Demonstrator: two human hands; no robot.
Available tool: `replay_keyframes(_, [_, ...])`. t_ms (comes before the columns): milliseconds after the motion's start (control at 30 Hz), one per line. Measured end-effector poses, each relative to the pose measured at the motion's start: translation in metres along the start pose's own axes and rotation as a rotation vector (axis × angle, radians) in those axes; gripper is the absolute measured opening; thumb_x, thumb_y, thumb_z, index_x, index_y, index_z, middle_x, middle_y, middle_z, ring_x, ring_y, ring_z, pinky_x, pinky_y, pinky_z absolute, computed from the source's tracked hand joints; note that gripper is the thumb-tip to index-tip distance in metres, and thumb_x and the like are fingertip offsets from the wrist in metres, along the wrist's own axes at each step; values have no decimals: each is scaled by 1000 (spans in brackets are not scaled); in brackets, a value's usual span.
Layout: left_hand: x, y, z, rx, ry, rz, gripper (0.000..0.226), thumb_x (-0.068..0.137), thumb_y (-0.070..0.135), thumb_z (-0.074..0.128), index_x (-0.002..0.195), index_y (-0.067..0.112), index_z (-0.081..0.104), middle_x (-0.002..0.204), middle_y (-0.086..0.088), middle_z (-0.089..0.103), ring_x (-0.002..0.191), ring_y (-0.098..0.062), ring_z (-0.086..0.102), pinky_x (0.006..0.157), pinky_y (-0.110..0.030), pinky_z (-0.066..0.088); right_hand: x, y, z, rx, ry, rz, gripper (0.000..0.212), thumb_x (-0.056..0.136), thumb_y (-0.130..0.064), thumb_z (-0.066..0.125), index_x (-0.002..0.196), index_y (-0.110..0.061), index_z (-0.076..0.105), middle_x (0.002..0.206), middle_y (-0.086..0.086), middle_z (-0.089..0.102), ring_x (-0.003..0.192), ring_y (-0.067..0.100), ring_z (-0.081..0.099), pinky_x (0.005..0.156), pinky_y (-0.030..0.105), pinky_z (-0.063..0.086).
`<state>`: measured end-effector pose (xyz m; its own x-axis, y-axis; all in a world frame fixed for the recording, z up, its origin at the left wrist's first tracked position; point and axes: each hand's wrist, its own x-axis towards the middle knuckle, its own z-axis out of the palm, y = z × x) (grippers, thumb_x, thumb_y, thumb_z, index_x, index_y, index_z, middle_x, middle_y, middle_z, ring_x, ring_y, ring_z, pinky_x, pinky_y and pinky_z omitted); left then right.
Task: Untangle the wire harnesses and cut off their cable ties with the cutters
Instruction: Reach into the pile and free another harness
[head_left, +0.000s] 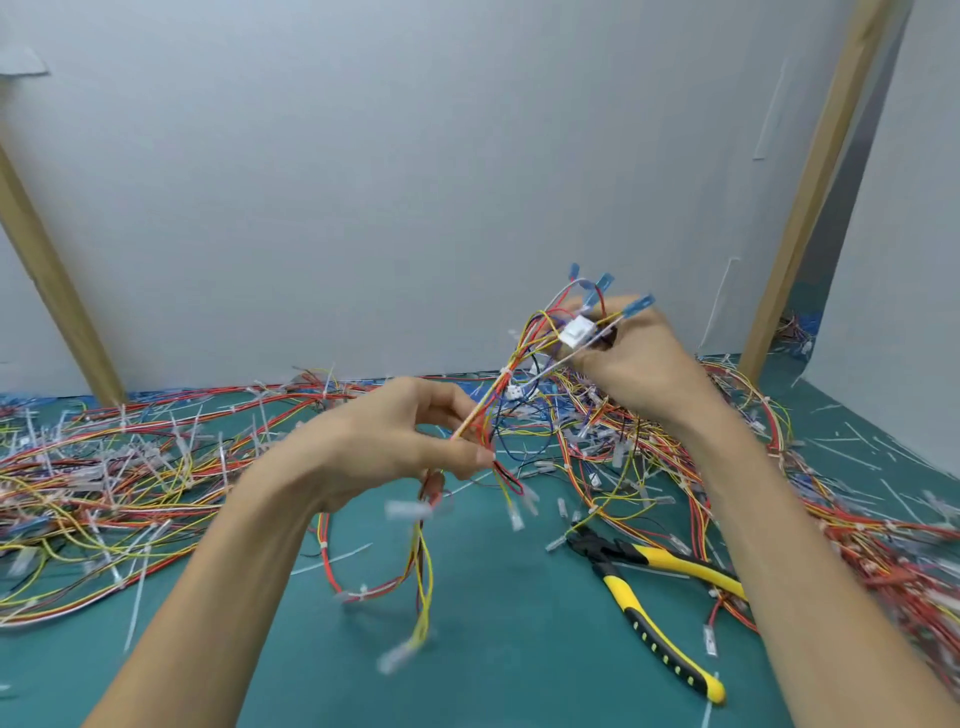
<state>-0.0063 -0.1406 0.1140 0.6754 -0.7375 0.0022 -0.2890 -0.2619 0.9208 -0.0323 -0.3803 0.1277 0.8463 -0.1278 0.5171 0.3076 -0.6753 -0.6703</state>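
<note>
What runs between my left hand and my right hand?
In the head view, a red-and-yellow wire harness spans them, bound by a white cable tie.

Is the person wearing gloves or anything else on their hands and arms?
No gloves. The left hand and right hand are both bare, with no rings that show. The left forearm and right forearm are bare too: no sleeves, watch or bracelet in the picture.
</note>
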Motion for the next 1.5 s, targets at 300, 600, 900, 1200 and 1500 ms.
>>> replay_keyframes(300, [2, 1, 1, 54, -89, 131, 31, 89, 17, 70, 119, 24, 67, 91, 9, 60, 62, -8, 39, 54, -18, 35, 3, -1, 5, 371, 80, 272, 21, 83, -1, 74, 76, -21, 72, 61, -19, 68, 53, -11, 56, 52, 5, 40])
replay_keyframes(600, [9, -5, 4, -141, 106, 68, 28, 99, 38, 53, 106, 13, 62, 68, 3, 46, 46, -7, 26, 43, -15, 24, -5, -12, -3, 346, -94, 200, 16, 84, -3, 74, 89, -18, 75, 89, -4, 76, 85, 5, 66, 81, 22, 47])
replay_keyframes(900, [17, -15, -1, -419, 212, 87, 30, 104, 14, 46, 128, 5, 60, 59, 5, 37, 48, -4, 32, 42, -14, 24, -27, -57, -48, -412, -553, 334, 50, 85, -70, 54, 72, -29, 79, 62, -11, 71, 65, 8, 70, 53, 22, 45])
replay_keyframes(1200, [13, -16, -3, -2, 329, 219, 16, 105, 19, 48, 110, 18, 64, 66, 0, 42, 54, -11, 34, 48, -19, 30, -23, -38, -44, -493, -723, 322, 19, 100, -27, 59, 112, -20, 72, 99, -2, 75, 88, 18, 74, 68, 31, 60])
replay_keyframes(1500, [24, -18, 21, 672, 581, 490, 12, 98, 28, 60, 107, 35, 61, 61, 20, 56, 53, -6, 45, 55, -26, 36, -18, -59, -48, -179, 86, -22, 24, 95, -44, 59, 82, -33, 77, 68, -15, 69, 65, -3, 61, 60, 10, 42])
